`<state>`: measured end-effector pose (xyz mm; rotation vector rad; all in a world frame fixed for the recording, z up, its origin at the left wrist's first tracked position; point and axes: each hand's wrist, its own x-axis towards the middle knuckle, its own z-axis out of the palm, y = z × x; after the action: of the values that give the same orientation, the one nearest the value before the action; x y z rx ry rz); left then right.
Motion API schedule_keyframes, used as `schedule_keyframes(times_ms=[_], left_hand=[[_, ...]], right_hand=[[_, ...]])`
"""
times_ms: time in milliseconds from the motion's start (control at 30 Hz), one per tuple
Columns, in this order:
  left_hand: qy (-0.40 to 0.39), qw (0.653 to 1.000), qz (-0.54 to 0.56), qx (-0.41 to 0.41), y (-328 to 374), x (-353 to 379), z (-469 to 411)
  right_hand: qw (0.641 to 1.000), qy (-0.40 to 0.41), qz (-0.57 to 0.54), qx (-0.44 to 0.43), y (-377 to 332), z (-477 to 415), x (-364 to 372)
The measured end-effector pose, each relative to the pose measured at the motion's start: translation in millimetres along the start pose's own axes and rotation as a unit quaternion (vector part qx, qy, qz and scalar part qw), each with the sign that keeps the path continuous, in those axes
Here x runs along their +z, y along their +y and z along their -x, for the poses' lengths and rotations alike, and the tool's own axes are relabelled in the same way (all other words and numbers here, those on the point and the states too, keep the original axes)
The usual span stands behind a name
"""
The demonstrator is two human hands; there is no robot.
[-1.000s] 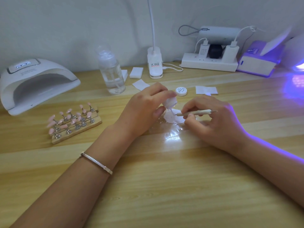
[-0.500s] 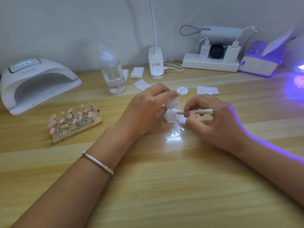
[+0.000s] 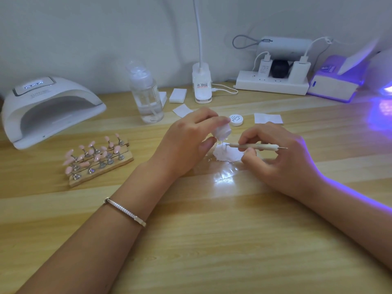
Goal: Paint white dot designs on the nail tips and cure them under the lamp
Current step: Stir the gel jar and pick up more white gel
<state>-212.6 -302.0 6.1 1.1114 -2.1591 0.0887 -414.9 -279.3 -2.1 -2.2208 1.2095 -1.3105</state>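
My left hand (image 3: 186, 141) holds a small white gel pot (image 3: 222, 130) tilted over a white patch of gel (image 3: 229, 155) on a clear sheet on the table. A thin strand of white gel runs from the pot down to the patch. My right hand (image 3: 275, 153) grips a wooden dotting tool (image 3: 254, 146) held level, its left tip touching the strand under the pot. Several pink nail tips stand on metal holders on a wooden stand (image 3: 97, 160) to the left. The white curing lamp (image 3: 48, 109) sits at the far left, its opening facing me.
The pot's lid (image 3: 236, 120) lies behind the hands. A clear pump bottle (image 3: 146, 96), white pads (image 3: 177, 95), paper wipes (image 3: 268, 118) and a desk lamp base (image 3: 202, 85) stand further back. A power strip (image 3: 272, 85) and a purple-lit device (image 3: 335, 85) are at the back right.
My left hand has tipped the pot further over, and a strand of white gel now hangs from it. The right hand has barely moved.
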Motion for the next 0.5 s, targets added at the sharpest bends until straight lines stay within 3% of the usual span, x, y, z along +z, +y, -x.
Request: schedule_keyframes(times_ms=[500], left_hand=[[0.036,0.999,0.002,0.018,3.4,-10.1,-5.6]], right_hand=[[1.0,0.004,-0.009,0.006,0.4,0.2,0.3]])
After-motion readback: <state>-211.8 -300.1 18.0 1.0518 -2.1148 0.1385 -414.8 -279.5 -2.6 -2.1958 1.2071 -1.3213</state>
